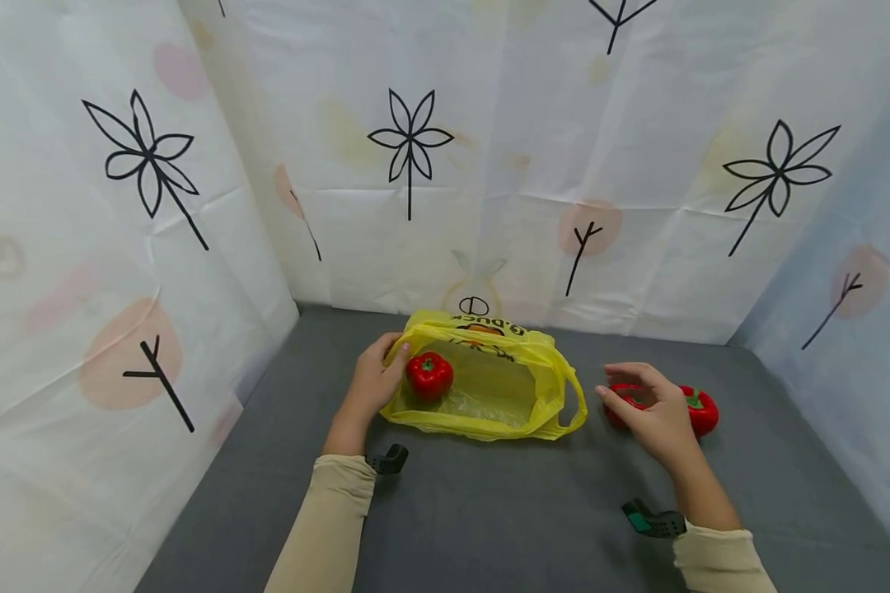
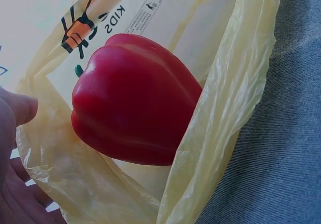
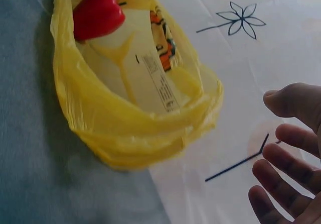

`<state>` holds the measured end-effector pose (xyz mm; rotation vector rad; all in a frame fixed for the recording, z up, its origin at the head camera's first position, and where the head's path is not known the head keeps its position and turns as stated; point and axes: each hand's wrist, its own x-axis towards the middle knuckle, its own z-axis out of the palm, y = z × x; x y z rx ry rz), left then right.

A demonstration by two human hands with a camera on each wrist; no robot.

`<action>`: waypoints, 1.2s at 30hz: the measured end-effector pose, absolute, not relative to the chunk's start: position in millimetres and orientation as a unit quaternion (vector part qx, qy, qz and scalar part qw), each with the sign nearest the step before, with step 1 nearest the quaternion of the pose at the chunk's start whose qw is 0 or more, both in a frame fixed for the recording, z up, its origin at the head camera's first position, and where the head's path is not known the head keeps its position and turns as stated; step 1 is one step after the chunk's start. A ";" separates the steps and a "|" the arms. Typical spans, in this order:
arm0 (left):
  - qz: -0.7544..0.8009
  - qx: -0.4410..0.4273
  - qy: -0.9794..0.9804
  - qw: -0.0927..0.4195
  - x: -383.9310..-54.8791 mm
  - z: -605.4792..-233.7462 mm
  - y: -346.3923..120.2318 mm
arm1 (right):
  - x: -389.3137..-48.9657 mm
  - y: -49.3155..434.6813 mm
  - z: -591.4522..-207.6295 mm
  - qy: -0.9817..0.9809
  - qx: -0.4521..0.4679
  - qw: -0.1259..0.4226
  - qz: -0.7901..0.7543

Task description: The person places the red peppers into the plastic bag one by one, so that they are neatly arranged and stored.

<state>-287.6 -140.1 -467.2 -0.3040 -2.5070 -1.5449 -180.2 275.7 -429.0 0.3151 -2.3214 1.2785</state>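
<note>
A yellow plastic bag [image 1: 456, 424] lies with its wide mouth facing me in the head view. Inside its left part sits a red bell pepper [image 1: 429, 376] with a green stem. My left hand [image 1: 373, 375] holds the bag's left rim, thumb at the inner side and fingers behind the plastic [image 2: 45, 184]. To the right of the bag, my right hand [image 1: 660, 416] hovers with nothing in it, fingers spread and slightly bent [image 3: 286, 153]. It partly hides red bell peppers [image 1: 704, 413] on the table beneath and beside it.
A dark grey cloth [image 1: 504, 511] covers the table. White printed sheets [image 1: 489, 123] hang close behind it and along both sides. A loop handle [image 1: 578, 403] of the bag sticks out on its right.
</note>
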 end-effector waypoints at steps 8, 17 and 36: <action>-0.522 -0.104 -0.842 0.086 -289.6 -466.1 -138.7 | -171.6 308.6 -436.0 -0.877 0.058 0.272 0.392; -0.520 -0.105 -0.843 0.087 -291.1 -466.8 -137.1 | -159.9 333.9 -442.7 -0.878 -0.040 0.315 0.357; -0.520 -0.104 -0.843 0.087 -289.0 -467.0 -140.1 | -156.8 365.1 -467.5 -0.862 -0.180 0.237 0.411</action>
